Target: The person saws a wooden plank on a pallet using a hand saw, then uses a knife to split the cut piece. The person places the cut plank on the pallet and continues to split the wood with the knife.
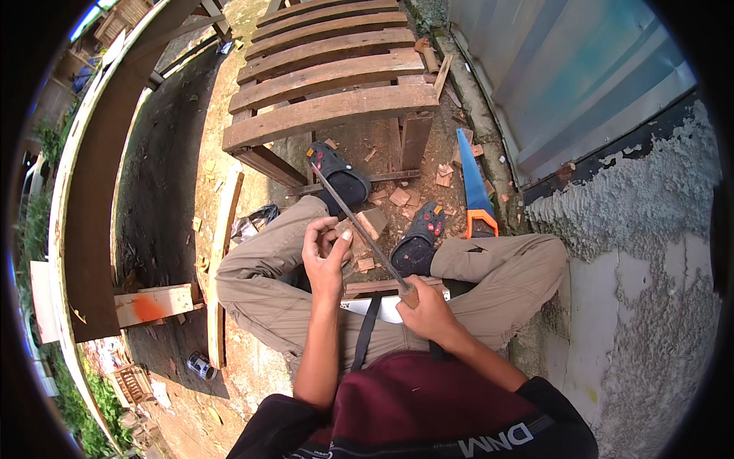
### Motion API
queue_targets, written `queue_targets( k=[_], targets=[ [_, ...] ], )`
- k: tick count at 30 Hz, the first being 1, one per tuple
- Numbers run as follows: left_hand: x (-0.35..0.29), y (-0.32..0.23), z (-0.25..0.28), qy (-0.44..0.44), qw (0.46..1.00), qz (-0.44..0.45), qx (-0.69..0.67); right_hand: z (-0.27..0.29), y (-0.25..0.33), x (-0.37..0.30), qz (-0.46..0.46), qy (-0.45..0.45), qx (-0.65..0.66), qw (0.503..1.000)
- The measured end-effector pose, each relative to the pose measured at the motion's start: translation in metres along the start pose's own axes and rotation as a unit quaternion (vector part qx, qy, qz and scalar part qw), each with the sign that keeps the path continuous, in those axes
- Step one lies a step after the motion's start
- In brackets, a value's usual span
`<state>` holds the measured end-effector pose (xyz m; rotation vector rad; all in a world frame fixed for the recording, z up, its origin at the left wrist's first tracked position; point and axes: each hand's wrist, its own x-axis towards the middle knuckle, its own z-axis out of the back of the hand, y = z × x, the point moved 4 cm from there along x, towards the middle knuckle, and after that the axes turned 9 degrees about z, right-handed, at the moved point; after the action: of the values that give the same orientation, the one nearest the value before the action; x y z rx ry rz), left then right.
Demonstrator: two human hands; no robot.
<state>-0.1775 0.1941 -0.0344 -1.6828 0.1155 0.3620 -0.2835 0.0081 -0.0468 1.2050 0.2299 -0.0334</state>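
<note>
My right hand (427, 307) grips the wooden handle of a long, thin metal file (359, 227). Its dark shaft slants up and to the left, past my left hand, its tip over my left clog. My left hand (327, 256) is raised just left of the shaft, fingers curled and thumb up. Just beyond the thumb is a small block of wood (372, 222); whether those fingers hold it or something smaller, I cannot make out. Across my lap, below the file's handle, lies a white-edged wooden piece (388, 308) with a dark strap (368, 333).
A slatted wooden bench (329, 122) stands ahead. A blue-bladed handsaw (475, 183) with an orange handle leans right of my feet. Wood offcuts (400, 197) litter the ground. On the left are a long plank (222, 283) and a tin can (201, 366); a metal wall (566, 69) rises on the right.
</note>
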Motion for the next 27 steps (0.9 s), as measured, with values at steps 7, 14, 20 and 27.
queue_targets(
  k=[7, 14, 20, 27],
  targets=[
    [0.003, 0.017, -0.007, 0.006, 0.992, 0.055, -0.113, 0.034, 0.069, -0.008, 0.180, -0.126, 0.110, 0.969],
    [0.004, 0.022, 0.001, 0.017, 0.996, 0.030, -0.077, 0.007, -0.030, -0.011, 0.089, -0.053, -0.033, 0.994],
    [0.001, 0.022, 0.000, 0.012, 0.995, 0.028, -0.098, 0.045, 0.061, -0.006, 0.164, -0.121, 0.086, 0.975],
    [0.003, 0.017, -0.002, 0.017, 0.995, 0.056, -0.084, 0.008, -0.028, -0.003, 0.099, -0.054, -0.037, 0.993]
  ],
)
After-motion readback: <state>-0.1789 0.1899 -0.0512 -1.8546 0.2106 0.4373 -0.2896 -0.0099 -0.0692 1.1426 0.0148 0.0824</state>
